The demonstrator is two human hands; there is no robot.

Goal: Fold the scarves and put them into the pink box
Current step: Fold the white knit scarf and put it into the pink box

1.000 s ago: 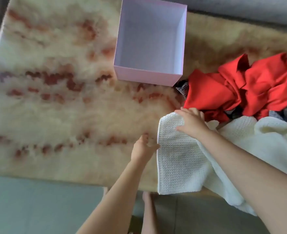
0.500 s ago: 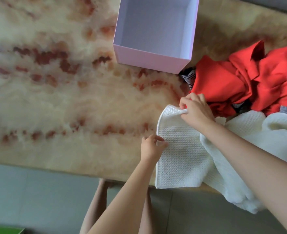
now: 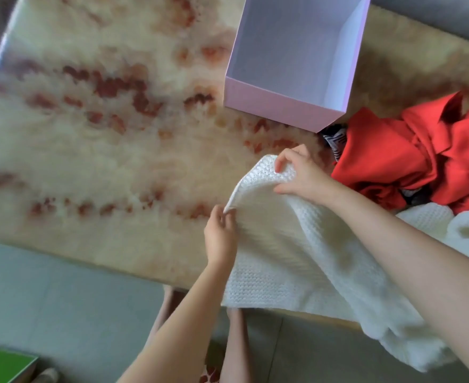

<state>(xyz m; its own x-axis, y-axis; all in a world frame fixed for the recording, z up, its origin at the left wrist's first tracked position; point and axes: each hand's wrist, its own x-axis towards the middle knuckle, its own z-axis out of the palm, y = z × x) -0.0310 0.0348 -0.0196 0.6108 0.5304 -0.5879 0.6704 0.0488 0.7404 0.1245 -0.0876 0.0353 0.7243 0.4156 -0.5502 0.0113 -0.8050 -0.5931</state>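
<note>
- Left hand, nearest me at 6 o'clock of the view, is pinching the near corner of the white scarf in curled fingers.
- Right hand, just beyond toward 1 o'clock, is gripping the far corner of the same edge, which is lifting off the table.
- I am reading this as the first fold getting under way; the rest of the scarf is trailing bunched over the table edge toward 4 o'clock.
- Next, I am judging, both corners are needing to travel together across the cloth, with edges matched.
- Red scarf is lying crumpled at 3 o'clock, unfolded.
- Pink box is sitting at 12 o'clock, showing nothing inside.
</note>
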